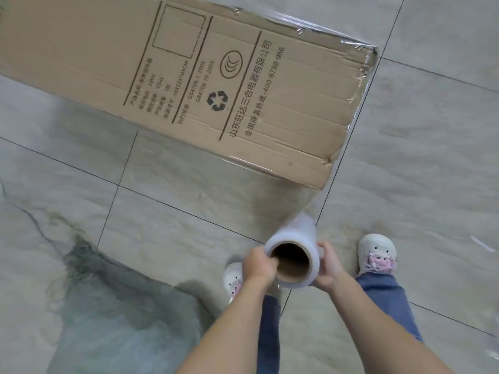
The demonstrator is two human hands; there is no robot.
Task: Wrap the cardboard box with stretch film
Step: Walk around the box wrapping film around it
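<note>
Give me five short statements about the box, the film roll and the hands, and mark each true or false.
1. Both hands hold the stretch film roll. True: the left hand has fingers in the core, the right hand grips the outside.
2. The cardboard box stands upright on its end. False: it lies flat on the tiled floor.
3. Film already clings to the box's right end. True: shiny wrinkled film shows along that edge.
4. The roll lies on the floor beside the box. False: it is held up, apart from the box.
5. The person is barefoot. False: a white shoe is on each foot.
</note>
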